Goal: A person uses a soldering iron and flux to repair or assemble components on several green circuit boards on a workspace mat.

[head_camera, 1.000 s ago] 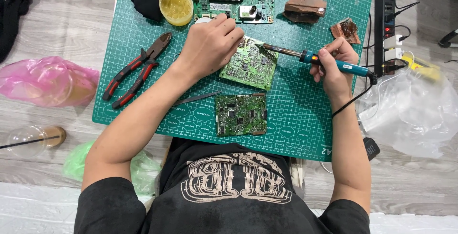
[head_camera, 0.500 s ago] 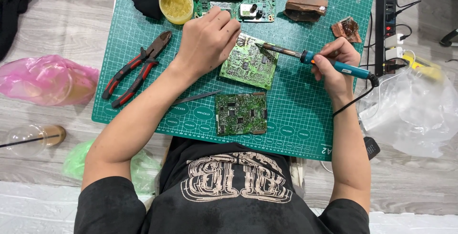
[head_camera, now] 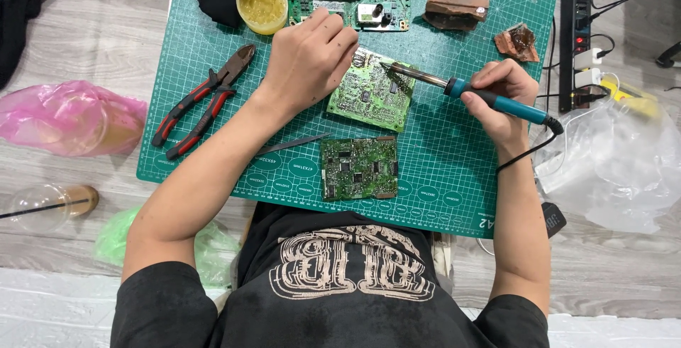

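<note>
On the green gridded cutting mat (head_camera: 454, 178), the left hand (head_camera: 308, 57) presses a light green circuit board (head_camera: 370, 96) with curled fingers, while the right hand (head_camera: 500, 96) clamps its fingers around a blue-handled soldering iron (head_camera: 468, 92), tip touching that board. Red-handled pliers (head_camera: 202, 100) lie nearby.
</note>
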